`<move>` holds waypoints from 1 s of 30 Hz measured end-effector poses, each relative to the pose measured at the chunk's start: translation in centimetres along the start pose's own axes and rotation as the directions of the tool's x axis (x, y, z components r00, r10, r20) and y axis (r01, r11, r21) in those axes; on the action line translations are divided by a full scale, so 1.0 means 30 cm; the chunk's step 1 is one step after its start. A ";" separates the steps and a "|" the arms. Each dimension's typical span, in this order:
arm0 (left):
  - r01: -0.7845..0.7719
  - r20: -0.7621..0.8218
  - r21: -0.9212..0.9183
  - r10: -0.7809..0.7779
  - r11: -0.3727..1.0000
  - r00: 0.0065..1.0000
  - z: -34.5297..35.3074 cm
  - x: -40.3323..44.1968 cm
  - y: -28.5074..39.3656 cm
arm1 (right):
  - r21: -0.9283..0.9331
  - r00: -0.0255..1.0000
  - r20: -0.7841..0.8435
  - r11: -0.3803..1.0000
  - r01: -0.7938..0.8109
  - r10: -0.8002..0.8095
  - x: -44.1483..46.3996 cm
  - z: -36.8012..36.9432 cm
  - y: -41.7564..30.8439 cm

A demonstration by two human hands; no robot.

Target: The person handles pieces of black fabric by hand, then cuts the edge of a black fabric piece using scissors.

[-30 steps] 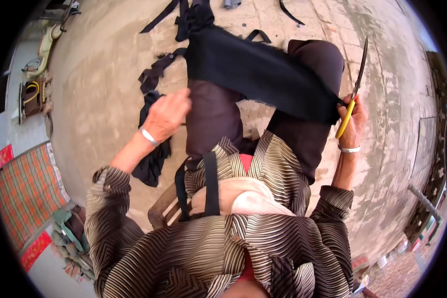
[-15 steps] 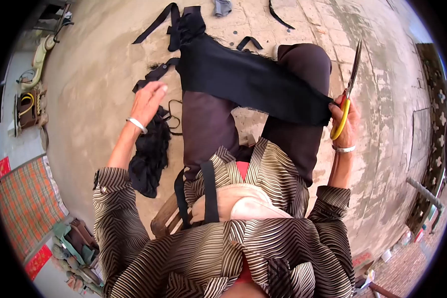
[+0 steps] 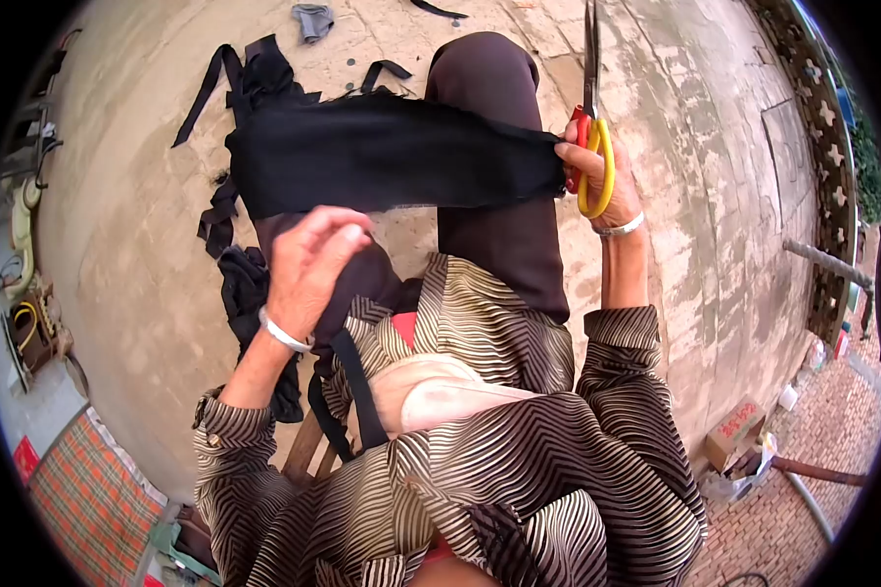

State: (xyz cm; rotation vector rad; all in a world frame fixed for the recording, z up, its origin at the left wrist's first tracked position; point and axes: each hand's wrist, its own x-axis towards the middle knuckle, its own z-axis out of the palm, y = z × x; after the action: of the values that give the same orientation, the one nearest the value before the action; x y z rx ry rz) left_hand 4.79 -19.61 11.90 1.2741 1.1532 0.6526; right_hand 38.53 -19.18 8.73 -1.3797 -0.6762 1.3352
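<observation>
A wide piece of black cloth [image 3: 392, 152] lies across both knees of the dark trousers [image 3: 499, 245]. At its right end my right hand [image 3: 602, 181] holds the cloth's edge together with scissors [image 3: 597, 166], which have red and yellow handles and blades pointing away from me. My left hand [image 3: 313, 264] hovers over the left thigh, just below the cloth's near edge, its fingers curved and apart with nothing in them.
Black scraps [image 3: 240, 284] lie on the ground left of the legs, with more beyond the left knee. A grey scrap [image 3: 312, 22] is on the ground ahead. A cardboard box [image 3: 736, 433] stands at the lower right.
My left hand has come in from the left to over the left thigh. The view has turned to the right. My right hand still holds the scissors and the cloth's end.
</observation>
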 end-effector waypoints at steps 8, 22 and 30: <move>0.459 0.263 -0.513 -0.376 0.726 0.889 0.242 0.078 -0.116 | -0.062 0.990 0.143 0.998 0.003 0.005 -0.029 -0.011 0.014; 0.563 0.340 -0.702 -0.489 0.436 0.804 0.443 0.149 -0.004 | 0.162 0.985 0.168 0.987 -0.001 -0.027 -0.061 0.017 0.034; 0.304 0.134 -0.776 -0.326 0.553 0.936 0.473 0.144 -0.020 | 0.148 0.981 0.164 0.986 0.081 -0.105 -0.050 0.010 0.059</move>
State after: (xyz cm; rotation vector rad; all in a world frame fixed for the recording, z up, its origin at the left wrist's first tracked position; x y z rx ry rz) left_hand 19.14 -21.39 8.59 0.2712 0.8994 0.7784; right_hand 37.46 -20.95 7.69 -1.1164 -0.7377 1.4090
